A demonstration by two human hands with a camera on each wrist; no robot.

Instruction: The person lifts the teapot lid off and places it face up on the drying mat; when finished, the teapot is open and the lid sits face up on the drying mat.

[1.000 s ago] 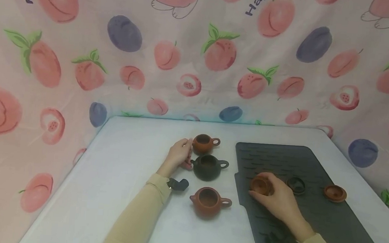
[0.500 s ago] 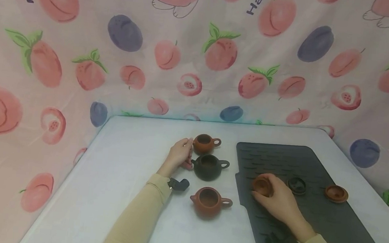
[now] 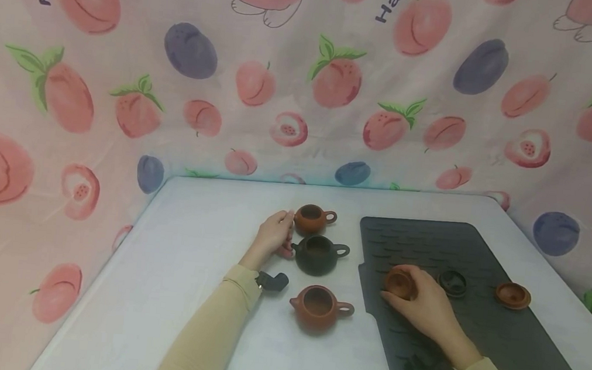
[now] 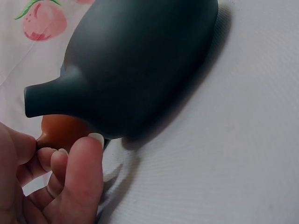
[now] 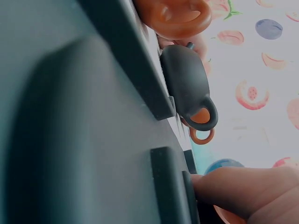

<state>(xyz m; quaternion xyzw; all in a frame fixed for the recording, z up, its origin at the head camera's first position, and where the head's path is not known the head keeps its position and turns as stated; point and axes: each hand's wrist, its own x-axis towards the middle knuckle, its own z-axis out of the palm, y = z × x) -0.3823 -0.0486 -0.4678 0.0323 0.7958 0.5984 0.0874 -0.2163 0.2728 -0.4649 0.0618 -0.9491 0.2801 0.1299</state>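
My left hand [image 3: 273, 235] rests by the spouts on the left, fingertips right at the spout of the far orange teapot [image 3: 310, 220]. Its thumb [image 4: 84, 172] stays apart from the fingers, near the spout of the black teapot [image 3: 316, 255]. A reddish-brown teapot [image 3: 317, 310] stands nearest me; none of the three wears a lid. Over the dark tray [image 3: 394, 237], my right hand [image 3: 425, 305] grips a brown lid [image 3: 398, 283] between thumb and fingers. In the right wrist view the hand [image 5: 252, 191] hides most of that lid.
A black lid [image 3: 452, 283] lies on the tray just beyond my right hand. An orange-brown lid [image 3: 512, 295] sits at the tray's right edge. Fruit-printed cloth [image 3: 293, 91] hangs behind the white table [image 3: 174, 245].
The right hand with the brown lid has shifted very slightly to the right. The left hand and the teapots keep their places.
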